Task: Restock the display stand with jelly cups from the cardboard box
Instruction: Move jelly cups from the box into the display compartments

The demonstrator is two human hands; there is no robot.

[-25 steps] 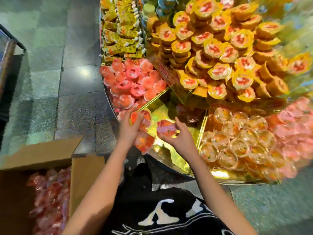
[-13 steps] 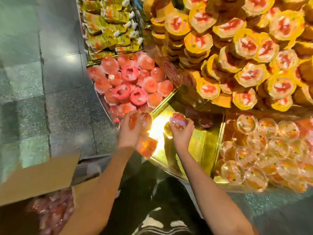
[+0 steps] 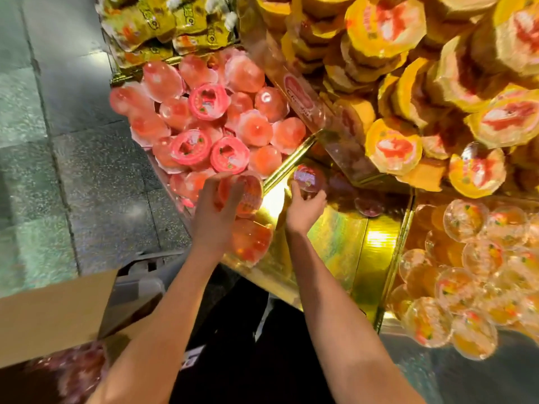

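My left hand (image 3: 214,212) grips two stacked red jelly cups (image 3: 248,217) at the near edge of the display stand's gold compartment (image 3: 335,246). My right hand (image 3: 304,208) holds one pink-lidded jelly cup (image 3: 307,177) at the compartment's back left corner, beside the gold divider (image 3: 287,164). A couple of dark cups (image 3: 369,205) lie at the back of that compartment. The cardboard box (image 3: 55,310) stands open at the lower left, with red jelly cups (image 3: 78,371) inside.
A heap of pink jelly cups (image 3: 204,121) fills the compartment to the left. Clear fruit jelly cups (image 3: 472,275) fill the one on the right. Yellow cups (image 3: 408,83) pile on the upper tier, yellow packets (image 3: 163,24) behind. Grey tiled floor (image 3: 58,141) lies at left.
My right hand has carried its cup forward and up into the back left corner of the gold compartment. My left hand has kept its cups at the front edge.
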